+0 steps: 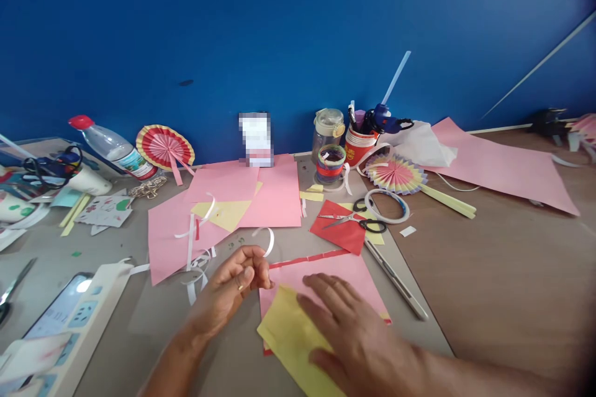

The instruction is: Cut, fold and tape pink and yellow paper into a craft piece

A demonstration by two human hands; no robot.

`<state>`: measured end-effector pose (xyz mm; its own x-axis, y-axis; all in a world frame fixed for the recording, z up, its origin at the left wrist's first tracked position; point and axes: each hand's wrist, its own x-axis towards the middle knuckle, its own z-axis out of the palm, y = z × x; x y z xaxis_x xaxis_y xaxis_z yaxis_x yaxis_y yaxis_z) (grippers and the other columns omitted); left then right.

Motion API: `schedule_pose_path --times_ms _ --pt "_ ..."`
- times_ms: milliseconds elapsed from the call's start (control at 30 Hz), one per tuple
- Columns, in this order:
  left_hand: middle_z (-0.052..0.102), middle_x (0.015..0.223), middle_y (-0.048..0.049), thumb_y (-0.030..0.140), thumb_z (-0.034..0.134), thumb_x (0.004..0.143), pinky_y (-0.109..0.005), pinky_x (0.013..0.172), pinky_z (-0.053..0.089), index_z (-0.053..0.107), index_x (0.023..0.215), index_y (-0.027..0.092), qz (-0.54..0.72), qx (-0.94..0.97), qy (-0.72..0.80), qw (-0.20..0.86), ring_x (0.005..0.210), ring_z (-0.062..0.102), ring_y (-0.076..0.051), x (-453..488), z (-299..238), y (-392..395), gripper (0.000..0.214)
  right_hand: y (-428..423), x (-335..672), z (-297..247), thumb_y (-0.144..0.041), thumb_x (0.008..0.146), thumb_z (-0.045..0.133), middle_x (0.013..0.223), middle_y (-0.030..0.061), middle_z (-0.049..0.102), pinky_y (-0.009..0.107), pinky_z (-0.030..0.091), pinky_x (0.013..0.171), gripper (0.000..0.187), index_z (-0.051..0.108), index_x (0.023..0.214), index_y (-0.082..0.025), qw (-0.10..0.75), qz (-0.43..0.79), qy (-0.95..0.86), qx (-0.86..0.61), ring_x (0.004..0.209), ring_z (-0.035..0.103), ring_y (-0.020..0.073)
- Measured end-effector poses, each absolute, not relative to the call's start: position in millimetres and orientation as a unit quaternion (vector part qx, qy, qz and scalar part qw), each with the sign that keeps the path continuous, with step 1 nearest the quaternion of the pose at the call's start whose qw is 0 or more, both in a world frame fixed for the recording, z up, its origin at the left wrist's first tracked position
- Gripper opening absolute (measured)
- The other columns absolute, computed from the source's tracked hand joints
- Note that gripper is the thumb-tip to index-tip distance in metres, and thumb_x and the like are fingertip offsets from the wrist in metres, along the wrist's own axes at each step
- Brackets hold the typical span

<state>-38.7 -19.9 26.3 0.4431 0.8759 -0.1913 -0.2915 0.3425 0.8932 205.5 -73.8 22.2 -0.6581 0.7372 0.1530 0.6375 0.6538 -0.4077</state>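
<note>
My left hand (237,291) is above the left edge of the pink sheet, fingers curled together. A curled white paper strip (270,240) sticks up from behind its fingertips and seems pinched there; the grip itself is hidden. My right hand (351,329), a little blurred, has its fingers stretched out and lies over a yellow paper piece (291,332). That yellow piece rests at a slant on the pink sheet (356,279), which has red edging (310,258) along its far side. Beyond this lie a red paper piece (338,237) and black-handled scissors (354,220).
A silver cutter (395,279) lies right of the pink sheet, near a tape roll (406,214). Pink sheets (279,198) and white scraps lie behind. At left are a power strip (100,301) and a phone (60,307). Jars, a red cup (358,146) and paper fans (395,172) line the back.
</note>
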Motion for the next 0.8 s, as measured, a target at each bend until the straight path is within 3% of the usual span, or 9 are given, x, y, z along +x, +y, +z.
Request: schedule_pose_path --times_ms 133,267,367,433,500,567,667,800 --pt "0.058 0.084 -0.0020 0.036 0.061 0.089 -0.035 0.085 0.045 0.061 0.109 0.021 0.395 0.403 0.348 0.748 0.079 0.057 -0.014 -39 19 -19 0.026 -66 207 25 -0.014 0.078 0.057 0.102 0.0164 0.067 0.049 0.047 0.082 0.050 0.054 0.128 -0.007 0.110 0.189 -0.845 -0.488 0.092 0.058 0.0307" --pt "0.058 0.086 -0.0025 0.036 0.061 0.089 -0.037 0.087 0.044 0.060 0.110 0.020 0.395 0.406 0.341 0.750 0.081 0.057 -0.015 -36 16 -20 0.026 -68 204 34 -0.023 0.080 0.061 0.089 0.0117 0.069 0.045 0.046 0.081 0.054 0.052 0.131 -0.009 0.067 0.277 -0.824 -0.489 0.084 0.059 0.0279" --pt "0.059 0.086 -0.0032 0.037 0.064 0.087 -0.036 0.083 0.044 0.058 0.111 0.020 0.374 0.396 0.330 0.771 0.081 0.057 -0.016 -29 14 -24 0.030 -75 198 42 -0.031 0.088 0.051 0.093 0.0139 0.070 0.041 0.045 0.081 0.052 0.048 0.135 -0.009 0.072 0.328 -0.827 -0.450 0.086 0.060 0.0271" --pt "0.059 0.086 -0.0033 0.039 0.065 0.086 -0.034 0.081 0.043 0.057 0.111 0.020 0.366 0.395 0.326 0.777 0.081 0.057 -0.016 -22 11 -28 0.033 -80 188 40 -0.037 0.088 0.050 0.102 0.0165 0.070 0.040 0.046 0.082 0.061 0.040 0.140 -0.008 0.083 0.351 -0.829 -0.427 0.089 0.061 0.0276" --pt "0.059 0.084 -0.0029 0.040 0.064 0.086 -0.033 0.081 0.042 0.057 0.111 0.020 0.385 0.389 0.337 0.766 0.081 0.055 -0.016 -15 7 -32 0.032 -85 175 30 -0.040 0.076 0.062 0.104 0.0178 0.070 0.041 0.047 0.083 0.083 0.032 0.144 -0.004 0.069 0.367 -0.821 -0.432 0.088 0.062 0.0297" --pt "0.059 0.081 -0.0018 0.039 0.064 0.086 -0.034 0.082 0.042 0.057 0.109 0.020 0.421 0.372 0.359 0.745 0.076 0.054 -0.015 -9 4 -35 0.031 -88 161 19 -0.027 0.066 0.064 0.100 0.0146 0.072 0.040 0.048 0.082 0.094 0.023 0.147 -0.004 0.036 0.389 -0.814 -0.430 0.081 0.064 0.0280" --pt "0.058 0.075 -0.0003 0.041 0.064 0.085 -0.036 0.081 0.043 0.056 0.108 0.020 0.462 0.349 0.382 0.720 0.071 0.053 -0.015 -4 1 -37 0.032 -87 153 11 -0.013 0.064 0.053 0.093 0.0107 0.072 0.034 0.049 0.072 0.092 0.019 0.149 -0.005 0.011 0.427 -0.799 -0.423 0.078 0.065 0.0256" --pt "0.060 0.077 -0.0007 0.040 0.068 0.082 -0.033 0.081 0.043 0.057 0.107 0.021 0.520 0.318 0.398 0.686 0.074 0.055 -0.015 -10 4 -32 0.033 -71 180 28 -0.014 0.075 0.046 0.091 0.0077 0.068 0.030 0.047 0.071 0.075 0.029 0.147 -0.013 0.066 0.444 -0.742 -0.497 0.082 0.063 0.0219"
